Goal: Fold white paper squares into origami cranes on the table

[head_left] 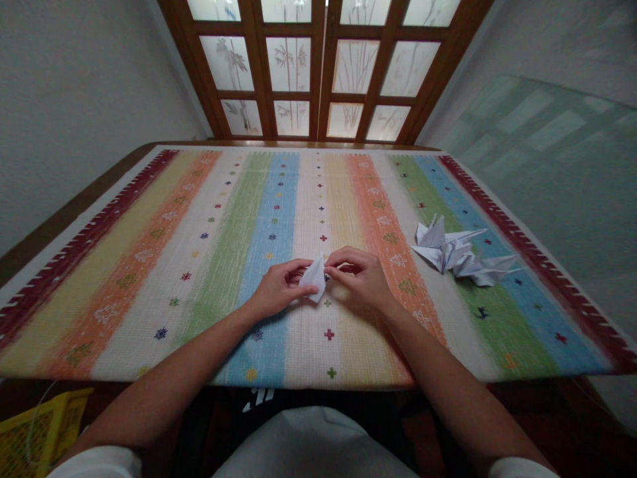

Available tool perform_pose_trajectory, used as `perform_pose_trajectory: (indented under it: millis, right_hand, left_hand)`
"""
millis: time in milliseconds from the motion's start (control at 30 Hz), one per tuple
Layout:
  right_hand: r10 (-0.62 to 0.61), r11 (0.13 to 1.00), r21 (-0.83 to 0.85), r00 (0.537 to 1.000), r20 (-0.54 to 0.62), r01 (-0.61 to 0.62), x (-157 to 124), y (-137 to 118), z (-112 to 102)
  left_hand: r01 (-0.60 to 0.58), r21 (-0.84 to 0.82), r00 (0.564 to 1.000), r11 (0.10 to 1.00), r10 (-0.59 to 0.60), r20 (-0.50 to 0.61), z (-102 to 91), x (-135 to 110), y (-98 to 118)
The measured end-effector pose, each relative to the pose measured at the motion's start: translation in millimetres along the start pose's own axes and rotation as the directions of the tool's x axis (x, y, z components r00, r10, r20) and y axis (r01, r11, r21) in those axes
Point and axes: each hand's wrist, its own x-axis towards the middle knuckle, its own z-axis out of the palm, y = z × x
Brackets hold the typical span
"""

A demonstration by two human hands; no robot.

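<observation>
A small piece of folded white paper (313, 277) is held upright just above the striped tablecloth, between my two hands. My left hand (280, 287) pinches it from the left, the thumb lying across its face. From the right, my right hand (359, 275) has thumb and index finger pressed together at the paper's edge. Its other fingers curl inward, and the paper's far side is hidden. To the right on the cloth lie several folded white paper cranes (455, 252), bunched together with pointed wings and tips.
A tablecloth (209, 292) with coloured stripes covers the table. Wooden doors (321, 73) with glass panes stand behind its far edge. Walls rise on both sides. A yellow plastic crate (50, 425) sits below the table at the lower left.
</observation>
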Motion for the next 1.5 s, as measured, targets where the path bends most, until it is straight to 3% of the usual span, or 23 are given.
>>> perform_pose_trajectory:
  millis: [233,467,633,933,1100,1233,1367,1500]
  right_hand:
    - [0.148,0.978,0.157,0.988,-0.052,-0.139,-1.8,4.0,5.9]
    - [0.235,0.961,0.149,0.972,-0.001,-0.233,-0.9,4.6,4.6]
    - [0.168,0.984,0.060,0.986,-0.005,-0.167,-0.7,4.3,2.0]
    - [0.067,0.988,-0.147,0.993,0.094,-0.053,-0.1,1.6,0.7]
    - [0.036,0.983,-0.182,0.993,0.115,-0.015,-2.1,1.8,5.9]
    - [0.124,0.991,-0.069,0.987,0.098,-0.118,-2.4,4.8,6.0]
    - [0.280,0.928,0.222,0.953,0.119,-0.300,0.5,9.6,3.3]
    - [0.375,0.787,0.408,0.884,0.280,-0.463,0.9,12.3,4.9]
  left_hand:
    - [-0.093,0.302,0.990,0.949,0.120,-0.072,-2.0,-3.1,-1.7]
    - [-0.139,0.399,0.980,0.906,0.183,-0.076,-1.9,-4.7,-2.6]
    - [-0.148,0.405,0.979,0.902,0.192,-0.072,-1.2,-4.2,-1.7]
    - [-0.134,0.425,0.981,0.895,0.180,-0.070,-1.5,-3.8,-1.2]
    - [-0.124,0.428,0.985,0.895,0.165,-0.059,-2.2,-3.1,0.2]
    - [-0.083,0.361,0.990,0.929,0.120,-0.079,-1.5,-2.5,-0.4]
    - [-0.029,0.130,0.993,0.991,0.043,-0.107,0.2,-1.5,0.6]
    - [-0.048,0.258,0.985,0.965,0.088,-0.148,-0.5,-1.4,5.2]
